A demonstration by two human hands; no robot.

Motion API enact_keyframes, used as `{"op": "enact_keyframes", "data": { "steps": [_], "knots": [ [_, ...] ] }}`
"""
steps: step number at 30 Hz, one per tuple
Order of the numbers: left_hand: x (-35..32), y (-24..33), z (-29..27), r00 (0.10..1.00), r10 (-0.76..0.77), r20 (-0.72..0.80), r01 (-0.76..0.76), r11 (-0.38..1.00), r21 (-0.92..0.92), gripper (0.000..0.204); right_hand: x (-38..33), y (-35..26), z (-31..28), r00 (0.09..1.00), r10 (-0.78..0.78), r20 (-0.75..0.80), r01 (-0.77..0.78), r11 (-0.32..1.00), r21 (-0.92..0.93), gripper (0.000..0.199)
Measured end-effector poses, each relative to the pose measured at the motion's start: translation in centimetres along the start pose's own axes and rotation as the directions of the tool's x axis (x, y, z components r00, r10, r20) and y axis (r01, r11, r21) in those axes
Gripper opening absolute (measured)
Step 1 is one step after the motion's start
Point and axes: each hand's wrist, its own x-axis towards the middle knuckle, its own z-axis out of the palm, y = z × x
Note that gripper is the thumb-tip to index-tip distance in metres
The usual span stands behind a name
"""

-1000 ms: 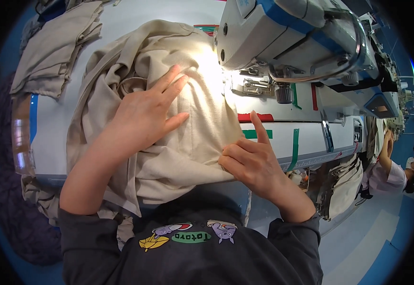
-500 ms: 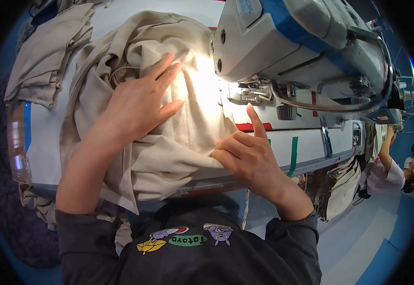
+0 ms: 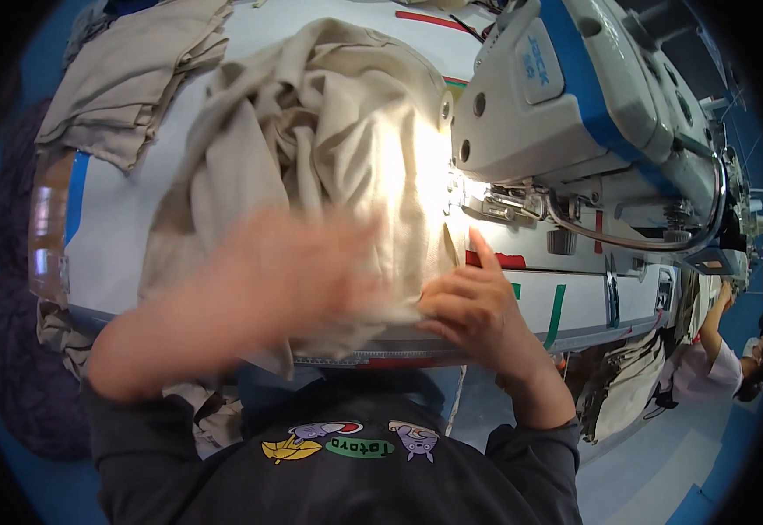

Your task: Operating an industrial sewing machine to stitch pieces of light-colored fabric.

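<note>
Worktable: white, smooth top (image 3: 105, 236) with a rounded near edge; it bears everything I am watching.
Beige cloth: on the worktable in front of the person, left of the machine (image 3: 311, 166); matte and soft, heaped in deep rounded folds, its right side flatter and washed out by the lamp.
Progress: I judge the seam to be partway along. The right edge of the cloth lies up against the lit sewing area, and the length between there and the right hand looks left to feed. Glare hides any stitches from me, so I cannot confirm what is finished.
Sewing machine: hard, glossy white casing with a blue band (image 3: 539, 114), boxy, with a bent, shiny metal bar at its right.
Folded stack: beige pieces at the upper left (image 3: 132, 83), flat layers with uneven edges, well apart from the heap; I cannot tell whether they are sewn.
Left hand: over the cloth (image 3: 298, 262), too blurred for me to tell whether it grips or merely touches.
Right hand: pinching the near right edge of the cloth (image 3: 476, 306), index finger extended toward the machine.
Presser parts: small, bright metal (image 3: 508, 206), just beyond that fingertip.
Red tape: thin flat strip (image 3: 499, 261) beside the right hand.
</note>
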Motion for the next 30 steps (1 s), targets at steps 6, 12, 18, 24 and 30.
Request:
{"op": "enact_keyframes", "data": {
  "steps": [6, 12, 18, 24, 30],
  "knots": [
    [-6.6, 5.6, 3.3, 0.949, 0.292, -0.119, -0.304, 0.946, -0.110, 0.057, -0.7, -2.4, 1.1, 0.990, -0.138, -0.033, 0.141, 0.981, 0.133, 0.026],
    [-3.4, -3.1, 3.7, 0.985, -0.026, -0.170, 0.030, 0.999, 0.017, 0.077, -4.0, -4.5, 0.9, 0.953, -0.303, -0.027, 0.303, 0.953, 0.003, 0.015],
    [-3.8, 1.4, 3.2, 0.968, -0.107, -0.227, 0.137, 0.983, 0.121, 0.057, -3.8, -1.5, 3.0, 0.959, -0.195, -0.206, 0.134, 0.952, -0.276, 0.016],
    [1.1, 1.6, 5.1, 0.827, 0.336, -0.451, -0.269, 0.940, 0.208, 0.035, -3.3, -4.9, 1.0, 0.978, -0.207, 0.029, 0.207, 0.978, 0.001, 0.009],
    [4.2, 0.4, 5.8, 0.857, 0.278, -0.434, -0.286, 0.957, 0.049, 0.027, 0.3, -0.9, -1.3, 0.839, 0.418, -0.348, -0.440, 0.898, 0.018, 0.020]
  ]
}}
